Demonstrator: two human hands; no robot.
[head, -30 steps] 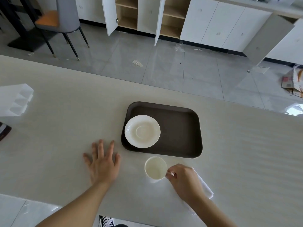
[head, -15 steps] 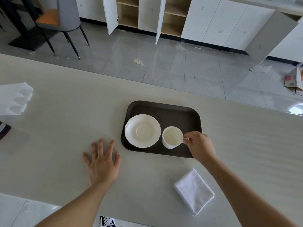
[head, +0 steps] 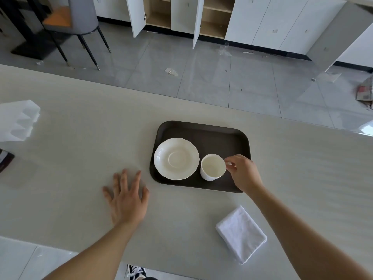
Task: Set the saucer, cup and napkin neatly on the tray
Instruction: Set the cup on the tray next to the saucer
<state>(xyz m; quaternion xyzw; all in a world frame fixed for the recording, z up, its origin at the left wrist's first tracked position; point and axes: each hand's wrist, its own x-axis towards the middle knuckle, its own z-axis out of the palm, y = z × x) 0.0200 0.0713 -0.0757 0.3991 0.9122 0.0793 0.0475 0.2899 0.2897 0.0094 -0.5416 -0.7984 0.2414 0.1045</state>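
Now the dark brown tray [head: 203,130] sits on the pale table [head: 80,118], with the white scalloped saucer [head: 176,158] lying flat in its left half. Just beside the saucer, to its right and close to touching its rim, the white cup [head: 212,167] stands upright on the tray floor, not on the saucer; it looks empty. The right hand [head: 243,172] reaches in from the right, its thumb and forefinger pinched at the cup's handle side, the remaining fingers curled loosely; the handle itself is mostly hidden by the fingertips, so whether the pinch is firm cannot be told.

The left hand [head: 126,197] lies flat on the table near the tray's left front corner, fingers spread, holding nothing and apart from the tray.

The folded white napkin [head: 241,233] rests on the table in front of the tray's right end, well clear of it, under the right forearm's line. At the far left edge of the table lies a white plastic holder [head: 18,121].
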